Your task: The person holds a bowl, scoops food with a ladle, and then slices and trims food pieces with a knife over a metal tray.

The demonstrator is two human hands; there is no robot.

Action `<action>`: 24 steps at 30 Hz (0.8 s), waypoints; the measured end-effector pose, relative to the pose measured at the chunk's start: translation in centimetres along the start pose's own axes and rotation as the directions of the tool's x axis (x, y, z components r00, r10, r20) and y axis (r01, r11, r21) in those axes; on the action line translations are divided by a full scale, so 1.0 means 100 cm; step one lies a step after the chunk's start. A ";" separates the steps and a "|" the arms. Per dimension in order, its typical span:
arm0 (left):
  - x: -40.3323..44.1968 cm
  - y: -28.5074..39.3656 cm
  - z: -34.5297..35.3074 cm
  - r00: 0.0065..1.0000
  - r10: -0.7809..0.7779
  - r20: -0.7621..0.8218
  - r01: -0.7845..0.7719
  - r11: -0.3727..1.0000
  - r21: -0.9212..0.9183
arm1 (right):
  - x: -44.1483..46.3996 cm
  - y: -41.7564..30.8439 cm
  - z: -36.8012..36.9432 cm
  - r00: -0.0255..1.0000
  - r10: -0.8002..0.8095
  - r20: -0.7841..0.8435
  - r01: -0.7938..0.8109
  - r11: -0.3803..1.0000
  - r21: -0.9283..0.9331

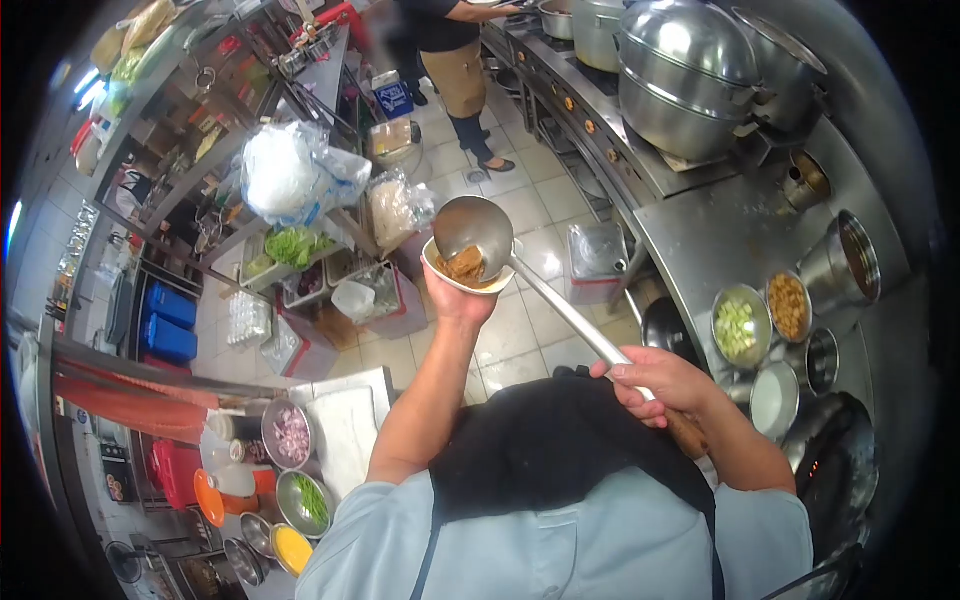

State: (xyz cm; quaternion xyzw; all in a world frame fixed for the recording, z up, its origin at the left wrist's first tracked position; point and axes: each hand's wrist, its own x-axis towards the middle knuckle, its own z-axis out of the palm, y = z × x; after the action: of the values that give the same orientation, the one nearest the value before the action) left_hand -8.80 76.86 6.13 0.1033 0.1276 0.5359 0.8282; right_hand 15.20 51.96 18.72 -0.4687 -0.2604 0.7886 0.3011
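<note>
My left hand [461, 303] is wrapped round the underside of a small white bowl [496, 286], held out in front of me over the floor. Brown chunky food [463, 267] lies in it, partly covered from view. Over the bowl's rim sits the metal head of a long-handled ladle [474, 225], tilted toward the bowl. The fingers of my right hand [650, 382] are closed round the ladle's handle near its wooden end. Whether the ladle's head touches the bowl I cannot tell.
On the right, a steel counter [690, 235] carries bowls of chopped green vegetable [737, 327] and brown cubes [789, 307]. Behind it stands a large steamer pot [685, 80]. At lower left are bowls of chopped onion [288, 435] and green pieces [305, 502]. A person [455, 75] stands by the stove.
</note>
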 end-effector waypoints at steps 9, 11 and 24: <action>0.130 0.001 0.007 0.992 0.023 -0.123 -0.026 0.999 -0.024 | 0.069 -0.096 -0.079 0.988 -0.032 0.150 -0.026 0.927 0.374; 0.162 0.007 0.003 0.997 0.034 -0.073 -0.035 0.999 -0.009 | 0.086 -0.117 -0.086 0.989 -0.048 0.137 -0.008 0.923 0.385; 0.416 0.089 0.023 0.994 -0.093 0.054 0.094 0.996 -0.006 | 0.251 -0.259 -0.102 0.968 -0.225 0.110 0.139 0.850 0.508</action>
State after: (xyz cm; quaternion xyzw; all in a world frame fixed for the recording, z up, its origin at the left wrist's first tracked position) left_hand 0.63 118.45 6.91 0.1082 0.1077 0.4942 0.8559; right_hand 20.77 89.05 17.75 -0.2815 -0.1164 0.8328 0.4622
